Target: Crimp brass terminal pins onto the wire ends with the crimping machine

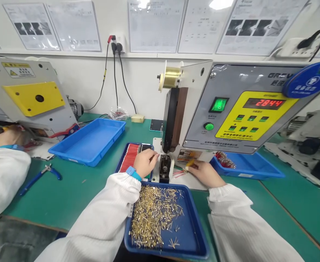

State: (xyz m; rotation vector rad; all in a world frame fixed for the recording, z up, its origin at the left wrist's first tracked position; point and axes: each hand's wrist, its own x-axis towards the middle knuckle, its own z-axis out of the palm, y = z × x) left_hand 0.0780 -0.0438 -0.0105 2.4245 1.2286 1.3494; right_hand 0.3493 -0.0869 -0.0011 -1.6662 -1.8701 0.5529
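My left hand [145,163], with a blue wrist strap, is closed in a pinch at the left side of the black pressing head [165,168] of a bench machine. What sits between its fingertips is too small to make out. On the other side of that head, my right hand [206,174] is closed, thumb and fingers together on thin green and red wires [179,172] over the white machine base. Something yellow [190,162] shows at its fingers. Under my left wrist lies a tray of red pieces [129,157]. A blue tray [199,233] of small gold-coloured metal pins [151,214] stands in front.
The machine's panel [255,114] reads 2844, with a wire spool [171,77] on top. A blue bin [260,165] stands right, a larger blue bin [94,136] left. Blue-handled pliers [41,178] lie near a co-worker's sleeve [7,178] and second machine [31,94].
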